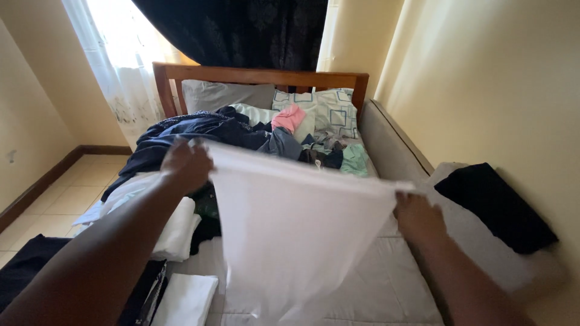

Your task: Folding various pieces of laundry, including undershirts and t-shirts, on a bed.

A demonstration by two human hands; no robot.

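Two hands are holding up one white cloth (pixel 290 223) over the bed (pixel 386 284), stretching its top edge taut between them while the rest is hanging down to a point near the mattress. The left hand (pixel 186 164) is closing its fingers on the cloth's upper left corner, and the right hand (pixel 417 216) is pinching the upper right corner, so both are gripping the same piece and are standing well apart from each other. Behind the cloth, one heap of mixed clothes (pixel 223 133) is lying across the head of the bed, mostly dark blue, with one pink garment (pixel 289 118) sitting on top and one pale green piece (pixel 355 160) showing at its right edge. Three pillows are leaning against the wooden headboard (pixel 260 75): one grey pillow (pixel 226 95), one white pillow (pixel 257 113) partly buried by the heap, and one patterned pillow (pixel 335 108) with blue squares. Below the left forearm, two stacks of folded white fabric are resting on the bed, a taller stack (pixel 178 232) and a lower stack (pixel 187 299) nearer the camera. One black cloth (pixel 495 205) is lying on the ledge at the right, against the wall.
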